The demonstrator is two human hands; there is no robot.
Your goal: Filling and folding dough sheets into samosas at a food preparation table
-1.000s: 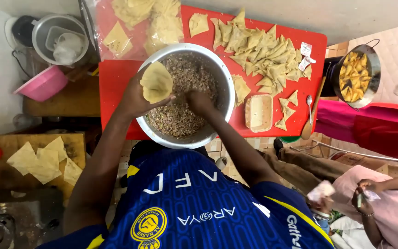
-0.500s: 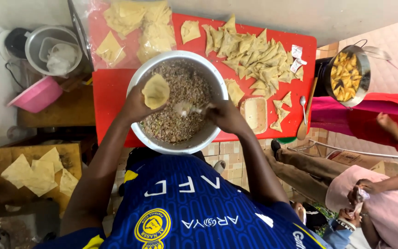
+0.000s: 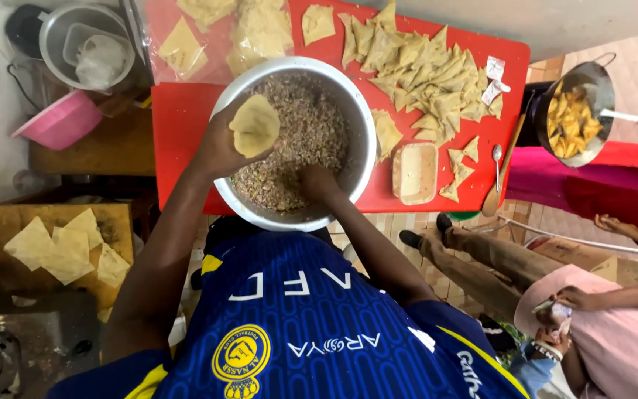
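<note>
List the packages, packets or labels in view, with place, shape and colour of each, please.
Two small sachets: on the red table, right of the folded pastries; white with red marks, rectangular.
Clear plastic bag: at the table's far left; transparent, holding pale pastry sheets.
Shirt badge: on the blue shirt; round, yellow.

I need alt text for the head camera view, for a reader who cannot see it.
A person's left hand holds a folded pastry cone over a metal bowl of minced filling, where the right hand rests. Folded pastries cover the red table behind.
</note>
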